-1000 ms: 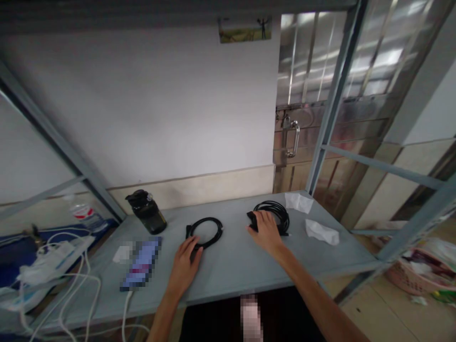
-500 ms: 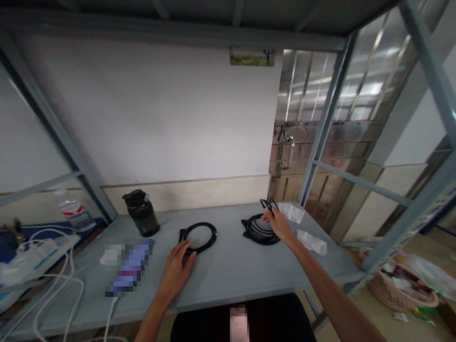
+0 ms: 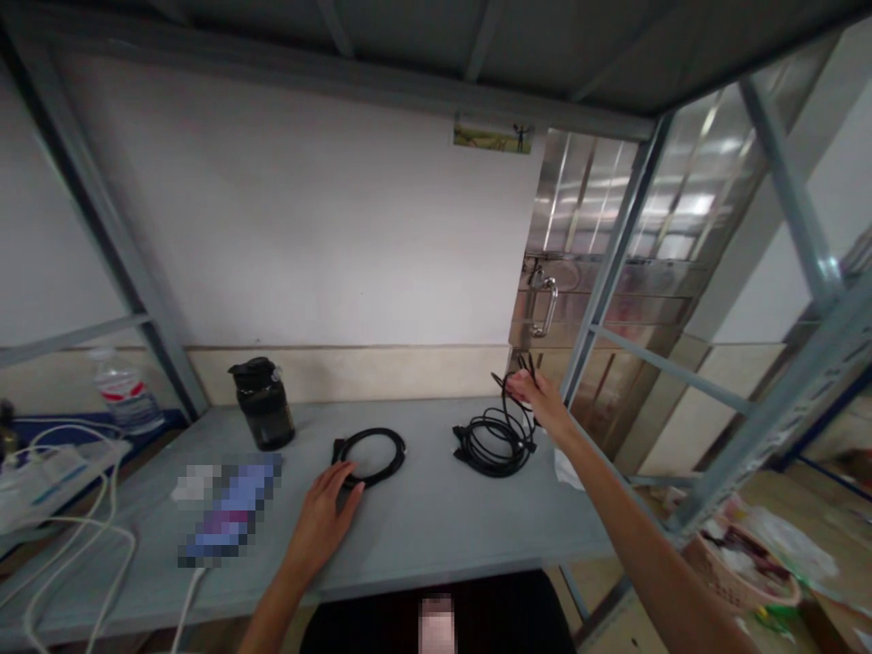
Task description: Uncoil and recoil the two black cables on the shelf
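A single black cable coil (image 3: 403, 451) lies on the grey table (image 3: 436, 536), left of its middle. My left hand (image 3: 329, 501) rests on the table at that coil's near left side, fingers stretched out and the tips touching or close to it. Farther right lies a larger, looser pile of black cable (image 3: 491, 468) with dark plug ends. Above it my right hand (image 3: 535, 392) is closed around several loops of black cable, lifted off the pile, and strands run down from the fingers to it.
At the back left stands a dark bottle (image 3: 264, 409), with a pixelated blue item (image 3: 235, 510) before it. White cords (image 3: 113, 545) trail at the left. Crumpled white paper (image 3: 567, 470) lies beneath my right forearm. Metal bed posts (image 3: 617, 263) frame the table; a pink basket (image 3: 742, 572) sits on the floor.
My right hand has risen and moved back with cable loops, drawing strands up from the pile. My left hand stays by the single coil. The view has tilted slightly.
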Action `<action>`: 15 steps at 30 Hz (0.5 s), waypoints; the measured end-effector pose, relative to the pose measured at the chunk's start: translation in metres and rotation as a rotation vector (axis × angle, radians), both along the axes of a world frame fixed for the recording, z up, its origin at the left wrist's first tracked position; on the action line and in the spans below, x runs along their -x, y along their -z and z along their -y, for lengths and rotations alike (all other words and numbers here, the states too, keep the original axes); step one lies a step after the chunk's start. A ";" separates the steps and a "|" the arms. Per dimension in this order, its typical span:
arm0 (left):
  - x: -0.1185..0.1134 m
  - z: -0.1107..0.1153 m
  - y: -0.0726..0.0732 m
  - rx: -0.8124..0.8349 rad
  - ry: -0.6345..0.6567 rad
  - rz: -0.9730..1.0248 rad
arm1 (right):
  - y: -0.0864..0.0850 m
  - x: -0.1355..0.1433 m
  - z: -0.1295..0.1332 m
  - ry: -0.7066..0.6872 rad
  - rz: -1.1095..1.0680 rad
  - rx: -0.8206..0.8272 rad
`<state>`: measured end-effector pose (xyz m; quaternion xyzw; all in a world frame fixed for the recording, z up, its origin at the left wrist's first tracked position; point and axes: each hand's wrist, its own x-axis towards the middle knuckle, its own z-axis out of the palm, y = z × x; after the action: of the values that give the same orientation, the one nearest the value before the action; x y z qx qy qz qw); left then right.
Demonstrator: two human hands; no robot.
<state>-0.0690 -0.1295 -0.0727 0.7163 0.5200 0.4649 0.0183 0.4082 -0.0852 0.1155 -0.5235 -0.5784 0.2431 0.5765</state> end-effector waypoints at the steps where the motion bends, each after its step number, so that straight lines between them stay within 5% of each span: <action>1: 0.000 0.000 0.000 -0.005 0.000 0.004 | -0.005 0.001 -0.002 -0.011 -0.016 -0.005; 7: 0.001 -0.001 0.005 0.008 -0.022 0.008 | -0.060 0.008 -0.006 -0.065 -0.139 -0.056; 15: 0.002 0.000 0.002 0.037 -0.005 0.038 | -0.151 0.023 0.027 -0.069 -0.160 -0.345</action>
<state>-0.0705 -0.1299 -0.0749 0.7057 0.5300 0.4685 0.0402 0.3854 -0.1119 0.2660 -0.3756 -0.5815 0.2006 0.6932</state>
